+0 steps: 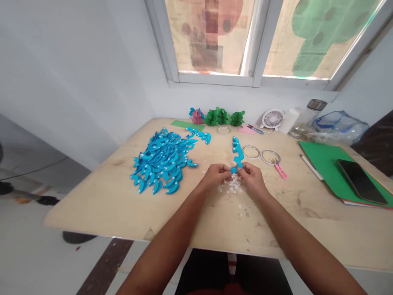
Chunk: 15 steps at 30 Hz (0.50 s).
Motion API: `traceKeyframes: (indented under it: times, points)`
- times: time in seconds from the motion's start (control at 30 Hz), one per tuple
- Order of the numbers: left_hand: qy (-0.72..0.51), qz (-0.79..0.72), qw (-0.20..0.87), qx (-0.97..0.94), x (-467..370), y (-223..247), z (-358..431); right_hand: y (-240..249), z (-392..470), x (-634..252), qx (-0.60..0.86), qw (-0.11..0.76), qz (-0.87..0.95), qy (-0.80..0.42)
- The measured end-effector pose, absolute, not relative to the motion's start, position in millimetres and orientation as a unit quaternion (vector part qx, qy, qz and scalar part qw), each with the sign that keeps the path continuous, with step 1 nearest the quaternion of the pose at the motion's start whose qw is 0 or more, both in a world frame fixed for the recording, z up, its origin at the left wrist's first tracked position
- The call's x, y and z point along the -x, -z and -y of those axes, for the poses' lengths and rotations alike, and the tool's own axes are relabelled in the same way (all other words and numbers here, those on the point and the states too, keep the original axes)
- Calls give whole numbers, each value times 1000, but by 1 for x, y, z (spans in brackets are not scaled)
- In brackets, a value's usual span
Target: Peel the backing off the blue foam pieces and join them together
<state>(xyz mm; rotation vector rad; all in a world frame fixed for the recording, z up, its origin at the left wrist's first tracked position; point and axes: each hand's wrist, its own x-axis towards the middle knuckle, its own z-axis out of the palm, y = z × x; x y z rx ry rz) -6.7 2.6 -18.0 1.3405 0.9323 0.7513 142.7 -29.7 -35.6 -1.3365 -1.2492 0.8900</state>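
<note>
A wavy chain of blue paper pieces (pixel 238 152) lies across the middle of the table, its near end between my two hands. My left hand (pixel 216 176) is closed in a pinch at the left side of that end. On the other side, my right hand (pixel 253 177) pinches the same blue paper with thumb and fingers. Small white scraps (pixel 235 185) are scattered just below my fingers. To the left spreads a large pile of blue paper cutouts (pixel 162 157) with white spots on them. Behind the pile lies another blue paper chain (pixel 201 135).
Rolls of tape (pixel 251 152) and pink snips (pixel 280 169) lie right of the chain. Green paper decorations (pixel 221 116), a small white fan (pixel 273 119) and a clear bottle (pixel 311 114) line the wall. A phone (pixel 362 181) rests on green sheets (pixel 327 157).
</note>
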Motion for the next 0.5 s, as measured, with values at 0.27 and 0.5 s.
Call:
traceKeyframes:
  times: [0.27,0.5]
  points:
    - [-358,-505,423,-662,31,24,-25,33,30,-142,564,547,481,-390]
    - [-258,-583,154,-754,75,19,-47,40,27,-144,559,540,504,-377]
